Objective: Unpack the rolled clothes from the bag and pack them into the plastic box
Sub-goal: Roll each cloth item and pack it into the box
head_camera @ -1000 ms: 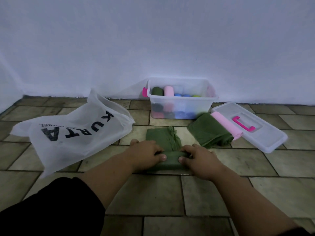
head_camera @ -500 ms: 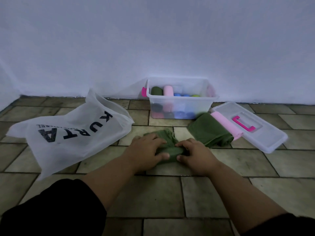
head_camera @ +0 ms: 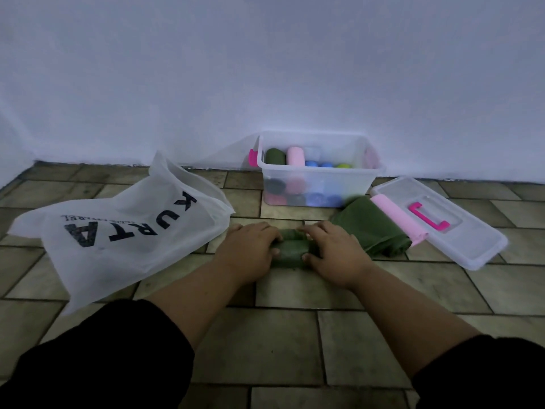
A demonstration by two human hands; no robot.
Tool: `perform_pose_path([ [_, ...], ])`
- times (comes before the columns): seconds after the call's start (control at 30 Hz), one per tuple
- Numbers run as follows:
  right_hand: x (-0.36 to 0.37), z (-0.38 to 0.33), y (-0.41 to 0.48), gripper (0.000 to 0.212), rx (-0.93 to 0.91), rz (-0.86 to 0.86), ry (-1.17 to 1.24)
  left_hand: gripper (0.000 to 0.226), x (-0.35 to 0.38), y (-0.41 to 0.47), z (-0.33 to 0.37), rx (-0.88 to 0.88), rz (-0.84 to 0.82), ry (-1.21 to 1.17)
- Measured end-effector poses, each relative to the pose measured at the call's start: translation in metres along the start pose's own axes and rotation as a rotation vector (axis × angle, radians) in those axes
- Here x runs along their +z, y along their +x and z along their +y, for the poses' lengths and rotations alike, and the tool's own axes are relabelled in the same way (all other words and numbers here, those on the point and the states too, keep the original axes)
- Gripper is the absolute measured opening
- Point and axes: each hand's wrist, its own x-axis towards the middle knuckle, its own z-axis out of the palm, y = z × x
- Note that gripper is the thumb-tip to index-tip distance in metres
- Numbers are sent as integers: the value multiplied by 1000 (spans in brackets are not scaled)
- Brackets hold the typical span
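Roll (head_camera: 290, 251) ends hidden under left hand (head_camera: 247, 246), right hand (head_camera: 334, 250)

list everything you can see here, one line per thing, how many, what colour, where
green roll: one, dark green, on the floor under both hands
bag: one, white with black lettering, flat on the floor, left
plastic box: one, clear, open, against the wall
rolls in the box: several, green, pink, blue, yellow-green
lid: one, clear with pink handle, on the floor right of the box
green cloth: one, dark green, between box and lid
pink roll: one, pale pink, along the lid's edge
floor: brownish tiles
left hand: holds the roll's left end
right hand: holds its right end
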Motion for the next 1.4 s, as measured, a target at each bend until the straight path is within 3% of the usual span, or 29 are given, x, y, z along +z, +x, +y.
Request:
perform_pose_path([
  [0.13, 3, -11, 5, 59, -80, -18, -122, 30, -10, 18, -1, -92, -88, 81],
  [0.23, 1, -16, 14, 53, -6, -52, -122, 38, -18, 21, 0, -321, 34, 125],
  [0.33, -5, -21, 20, 40, 131, -129, -31, 46, -22, 25, 10, -631, -97, -269],
  [0.47, -9, -27, 16, 30, 258, -230, 297, 60, -15, 32, 26, -798, -127, -615],
  [0.73, -8, -27, -16, 27, 314, -211, 791, 61, 0, 33, 35, -746, 88, -1049],
  [0.87, -19, -18, -6, 35, 436, -194, 1350, 58, -7, 49, 43, -633, 90, -1139],
  [0.93, -31, -15, 4, 31, 414, -205, 1506, 66, -14, 65, 48, -559, 134, -1042],
  [1.03, -56, -6, 27, 19, 357, -81, 1526, 81, -32, 93, 50, -388, 300, -843],
  [1.13, -88, 7, 59, 10, 339, 86, 1527, 68, -51, 119, 39, -271, 449, -623],
  [1.2, -108, 18, 84, 6, 380, 249, 1391, 59, -55, 136, 23, -274, 334, -301],
  [1.27, -121, 31, 111, 22, 436, 336, 1198, 57, -53, 146, 12, -314, 93, -66],
  [1.33, -127, 37, 138, 39, 516, 298, 972, 56, -46, 150, 10, -306, -9, 44],
  [1.4, -126, 35, 160, 49, 560, 234, 654, 56, -39, 150, 10, -282, 2, 101],
])
